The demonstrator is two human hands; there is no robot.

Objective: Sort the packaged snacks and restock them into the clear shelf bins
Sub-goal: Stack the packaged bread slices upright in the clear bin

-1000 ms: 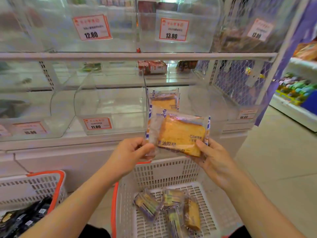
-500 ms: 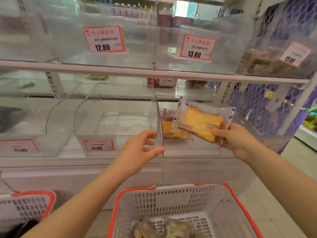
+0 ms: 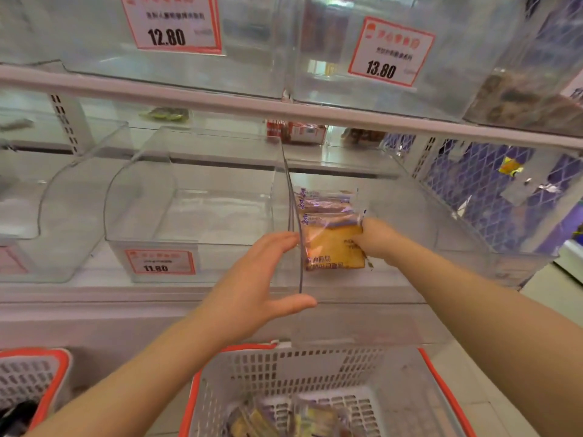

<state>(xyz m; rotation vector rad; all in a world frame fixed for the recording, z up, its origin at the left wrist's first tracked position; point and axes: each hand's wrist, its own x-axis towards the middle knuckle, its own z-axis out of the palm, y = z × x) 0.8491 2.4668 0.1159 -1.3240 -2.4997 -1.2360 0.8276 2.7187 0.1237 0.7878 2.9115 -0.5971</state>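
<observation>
Here the right hand (image 3: 377, 239) reached inside the clear plastic shelf bin (image 3: 410, 222) on the lower shelf, its fingers curled round the right edge of a clear-wrapped slice of yellow cake with purple trim (image 3: 331, 247). That packet stood leaning near the bin's left wall, and just behind the fingers a second identical wrapped cake packet (image 3: 325, 201) lay deeper in the same bin. The left hand (image 3: 252, 288) was released, fingers straight and spread, their tips touching the clear divider wall (image 3: 295, 234) between this bin and the neighbouring clear bin tagged 11.80 (image 3: 189, 209); the thumb reached under toward the bin's front lip. Below both wrists sat a white plastic basket with an orange rim (image 3: 284, 370) holding more wrapped snacks (image 3: 284, 419), blurred. A second orange-rimmed white basket (image 3: 28, 376) showed at the far left.
</observation>
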